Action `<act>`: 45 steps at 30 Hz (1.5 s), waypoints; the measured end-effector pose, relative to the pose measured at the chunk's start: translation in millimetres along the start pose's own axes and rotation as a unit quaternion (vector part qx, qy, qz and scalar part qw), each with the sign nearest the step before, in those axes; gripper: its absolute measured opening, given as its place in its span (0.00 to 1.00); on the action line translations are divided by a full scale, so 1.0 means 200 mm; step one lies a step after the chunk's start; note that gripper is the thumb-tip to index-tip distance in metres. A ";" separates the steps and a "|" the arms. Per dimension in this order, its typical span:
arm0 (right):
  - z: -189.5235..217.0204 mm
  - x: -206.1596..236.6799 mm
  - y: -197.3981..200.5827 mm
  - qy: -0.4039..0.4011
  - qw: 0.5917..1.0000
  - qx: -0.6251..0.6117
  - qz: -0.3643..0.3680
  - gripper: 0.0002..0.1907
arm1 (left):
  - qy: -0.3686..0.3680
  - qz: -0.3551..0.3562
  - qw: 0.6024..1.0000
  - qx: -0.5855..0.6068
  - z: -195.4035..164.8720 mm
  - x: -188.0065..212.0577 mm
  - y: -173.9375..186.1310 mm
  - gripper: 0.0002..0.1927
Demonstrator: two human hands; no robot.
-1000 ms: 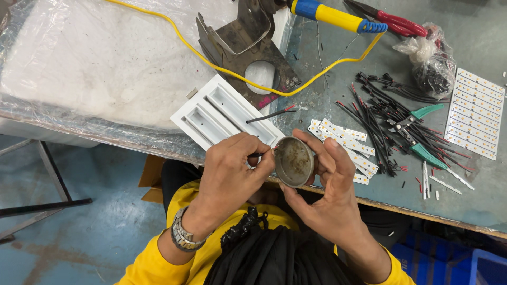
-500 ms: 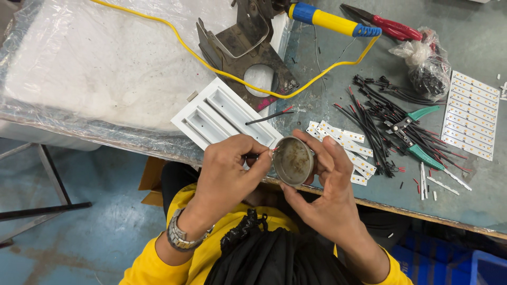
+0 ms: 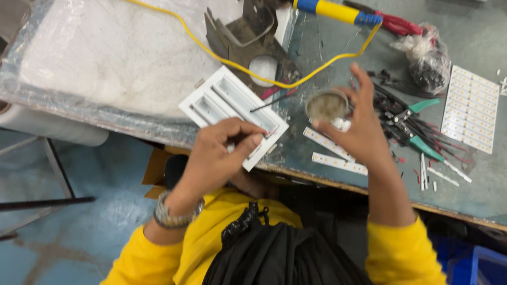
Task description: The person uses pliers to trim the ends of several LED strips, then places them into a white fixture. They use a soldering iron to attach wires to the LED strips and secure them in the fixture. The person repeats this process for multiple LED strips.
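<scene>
My right hand (image 3: 364,132) holds a small round metal tin (image 3: 327,105) by its rim, above the grey-green bench. My left hand (image 3: 219,155) is closed in a pinch on a small thin white piece; what that piece is cannot be made out. It hovers over the near corner of a white rectangular two-slot housing (image 3: 224,103). A thin black wire (image 3: 272,101) lies across that housing. Two white LED strips (image 3: 338,162) lie on the bench just below the tin.
A bundle of black wires (image 3: 393,103) and green-handled cutters (image 3: 422,145) lie right of my right hand, with a white LED panel sheet (image 3: 470,113) beyond. A yellow cable (image 3: 222,55), a metal stand (image 3: 237,39) and a blue-yellow tool handle (image 3: 338,10) sit at the back. A white foam sheet (image 3: 100,58) covers the left.
The hands have parted. My right hand carried the tin up and right over the bench, away from my left hand, which stays near the bench edge over the white housing.
</scene>
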State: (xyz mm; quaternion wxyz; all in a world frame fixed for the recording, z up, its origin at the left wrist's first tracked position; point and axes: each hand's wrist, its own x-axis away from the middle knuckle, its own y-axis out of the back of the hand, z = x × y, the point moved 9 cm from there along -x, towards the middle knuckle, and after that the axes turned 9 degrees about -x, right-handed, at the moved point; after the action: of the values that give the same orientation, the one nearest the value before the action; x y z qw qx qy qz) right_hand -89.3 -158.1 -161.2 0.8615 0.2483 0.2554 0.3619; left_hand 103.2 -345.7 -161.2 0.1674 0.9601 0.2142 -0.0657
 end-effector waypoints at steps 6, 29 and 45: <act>-0.15 -0.23 -0.06 0.048 0.998 0.009 0.040 0.59 | -0.080 0.032 0.996 0.029 0.09 -0.11 0.08 0.09; 0.43 0.12 -0.36 0.134 0.974 -0.018 0.183 0.49 | -0.119 -0.083 0.979 0.140 0.02 0.07 -0.11 0.09; 0.13 0.54 0.09 -0.074 0.995 0.032 -0.063 0.09 | -0.030 -0.013 0.990 0.139 0.08 0.09 -0.16 0.07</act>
State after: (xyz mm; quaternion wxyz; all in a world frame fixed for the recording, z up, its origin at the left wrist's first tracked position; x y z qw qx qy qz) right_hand -15.8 -72.0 -159.0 0.8907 0.2855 0.2174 0.2792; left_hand 103.8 -316.2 -188.3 0.0377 0.9688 0.2101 -0.1261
